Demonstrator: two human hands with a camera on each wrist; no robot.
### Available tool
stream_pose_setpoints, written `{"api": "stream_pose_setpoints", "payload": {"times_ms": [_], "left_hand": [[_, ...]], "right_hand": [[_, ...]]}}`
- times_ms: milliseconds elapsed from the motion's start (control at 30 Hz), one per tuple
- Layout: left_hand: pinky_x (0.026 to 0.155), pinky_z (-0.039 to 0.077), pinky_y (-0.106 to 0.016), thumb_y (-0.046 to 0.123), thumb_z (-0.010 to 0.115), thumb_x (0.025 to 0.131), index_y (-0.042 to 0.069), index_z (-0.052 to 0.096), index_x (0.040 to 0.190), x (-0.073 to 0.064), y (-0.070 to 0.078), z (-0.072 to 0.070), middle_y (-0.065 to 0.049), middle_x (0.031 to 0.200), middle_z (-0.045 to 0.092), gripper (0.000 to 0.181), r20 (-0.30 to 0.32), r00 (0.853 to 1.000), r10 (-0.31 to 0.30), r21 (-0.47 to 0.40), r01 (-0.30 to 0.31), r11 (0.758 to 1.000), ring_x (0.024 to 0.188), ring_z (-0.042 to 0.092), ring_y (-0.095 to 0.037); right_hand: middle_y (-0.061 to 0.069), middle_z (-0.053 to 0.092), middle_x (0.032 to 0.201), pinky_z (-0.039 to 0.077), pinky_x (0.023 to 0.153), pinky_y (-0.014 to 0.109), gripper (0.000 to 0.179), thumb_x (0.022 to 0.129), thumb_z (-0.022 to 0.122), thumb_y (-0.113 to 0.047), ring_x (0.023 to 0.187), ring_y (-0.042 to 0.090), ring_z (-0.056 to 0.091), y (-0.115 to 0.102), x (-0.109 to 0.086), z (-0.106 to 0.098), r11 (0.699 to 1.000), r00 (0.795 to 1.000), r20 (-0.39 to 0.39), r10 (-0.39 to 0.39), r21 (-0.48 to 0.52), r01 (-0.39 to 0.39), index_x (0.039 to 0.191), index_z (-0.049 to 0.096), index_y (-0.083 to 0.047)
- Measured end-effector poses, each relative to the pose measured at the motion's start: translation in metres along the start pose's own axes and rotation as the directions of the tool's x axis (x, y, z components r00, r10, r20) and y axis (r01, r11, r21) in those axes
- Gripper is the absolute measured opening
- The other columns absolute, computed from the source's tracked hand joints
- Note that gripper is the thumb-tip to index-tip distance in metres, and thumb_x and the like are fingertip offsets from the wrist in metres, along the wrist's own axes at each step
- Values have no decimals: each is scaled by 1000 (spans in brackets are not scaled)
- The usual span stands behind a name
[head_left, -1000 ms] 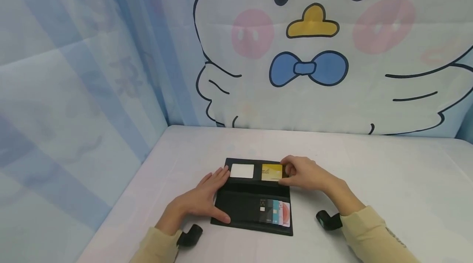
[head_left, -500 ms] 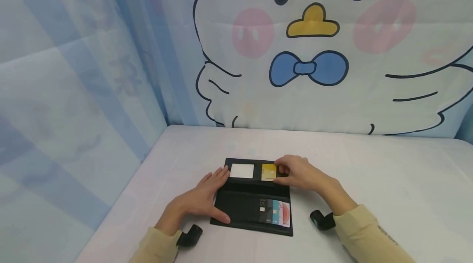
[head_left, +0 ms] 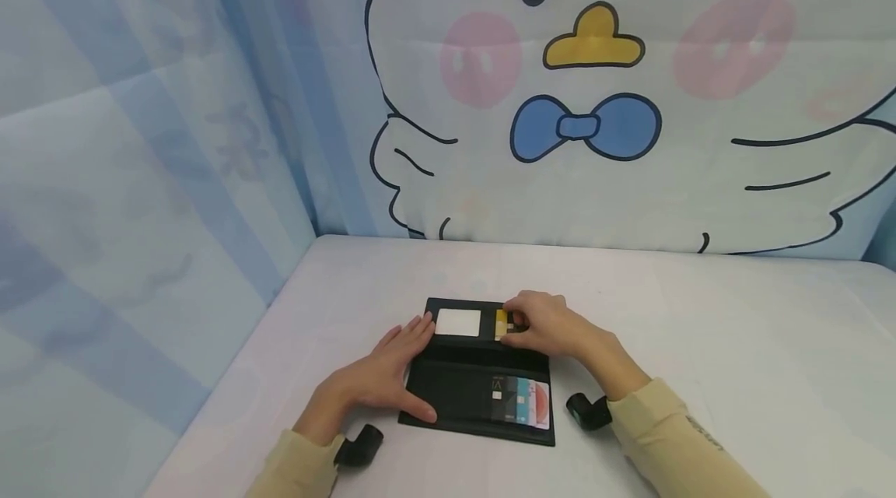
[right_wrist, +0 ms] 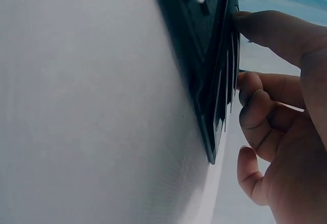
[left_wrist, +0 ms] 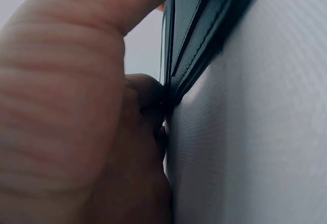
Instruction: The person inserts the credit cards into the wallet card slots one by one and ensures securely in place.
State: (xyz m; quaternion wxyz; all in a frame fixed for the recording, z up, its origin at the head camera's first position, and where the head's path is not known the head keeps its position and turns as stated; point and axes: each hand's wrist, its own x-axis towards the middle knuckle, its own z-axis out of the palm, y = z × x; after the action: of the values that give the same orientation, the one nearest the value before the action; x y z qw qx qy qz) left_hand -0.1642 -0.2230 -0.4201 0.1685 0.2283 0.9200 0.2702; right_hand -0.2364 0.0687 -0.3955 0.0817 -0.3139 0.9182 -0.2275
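Note:
A black card wallet (head_left: 448, 397) lies unfolded on the white table. My left hand (head_left: 381, 373) rests on its left side, fingers straight near the upper corner and thumb on the lower panel. With thumb and index finger, my right hand (head_left: 553, 327) pinches a yellow card (head_left: 500, 324) at the upper right panel; only a narrow strip of it shows. A white card or panel (head_left: 458, 323) sits to its left. Black, blue and pink cards (head_left: 521, 402) overlap in the lower right pockets. In the right wrist view, the right thumb and fingertips meet the wallet's far edge (right_wrist: 232, 45).
The white tablecloth (head_left: 735, 327) spreads around the wallet. Black wrist cameras (head_left: 360, 447) project from both sleeves beside the hands. Behind the table hangs a curtain (head_left: 581, 202) with a cartoon chick, and a blue curtain (head_left: 140, 210) stands at the left.
My right hand has moved left along the upper panel, and the visible part of the yellow card has narrowed. The left hand and the wallet have stayed in place.

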Motion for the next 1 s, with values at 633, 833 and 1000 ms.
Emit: {"api": "stream_pose_setpoints", "payload": {"times_ms": [633, 833, 1000], "left_hand": [[123, -3, -44, 51, 90, 69, 0, 17, 160, -2, 1, -1, -7, 169, 7, 127, -8, 1000, 5, -10, -6, 1000, 154, -2, -22], [123, -3, -44, 50, 90, 69, 0, 17, 160, -2, 2, -1, -8, 169, 6, 127, -2, 1000, 8, -16, -8, 1000, 154, -2, -22], [123, -4, -44, 50, 90, 70, 0, 17, 160, -2, 2, -2, -9, 169, 6, 126, 0, 1000, 12, -15, -12, 1000, 154, -2, -23]], "right_hand": [[-2, 60, 94, 43, 71, 37, 46, 93, 74, -28, 82, 15, 55, 18, -23, -15, 998, 995, -99, -7, 59, 13, 129, 63, -1], [-2, 61, 96, 44, 71, 36, 44, 94, 72, -27, 86, 15, 56, 27, -36, -22, 998, 990, -141, -9, 65, 18, 129, 64, -2], [-4, 59, 95, 44, 70, 35, 42, 95, 71, -27, 85, 15, 55, 32, -46, -27, 998, 986, -164, -5, 58, 15, 129, 64, -4]]}}
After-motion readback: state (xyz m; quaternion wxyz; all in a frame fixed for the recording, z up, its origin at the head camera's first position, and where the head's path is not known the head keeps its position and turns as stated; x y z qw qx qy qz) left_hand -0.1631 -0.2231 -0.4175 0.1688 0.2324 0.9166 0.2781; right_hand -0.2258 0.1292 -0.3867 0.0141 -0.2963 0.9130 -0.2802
